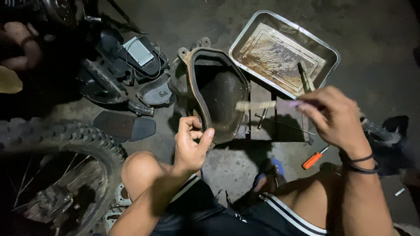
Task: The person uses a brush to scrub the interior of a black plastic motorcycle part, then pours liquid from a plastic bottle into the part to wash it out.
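Observation:
My left hand (191,144) grips the near rim of a black hollow plastic housing (216,94) that stands on the concrete floor, its open side facing up. My right hand (334,116) holds a toothbrush (262,105) by its purple handle. The pale bristle end points left and hovers over the right edge of the housing's opening. The brush looks blurred. My bare knees and black shorts with white stripes fill the bottom of the view.
A metal tray (245,37) with dirty brown liquid lies at the back right. An orange-handled screwdriver (314,159) rests by my right knee. Black plastic covers (124,126) lie left of the housing. A knobby motorcycle tyre (65,140) is at lower left. Another person's hand (22,46) shows at top left.

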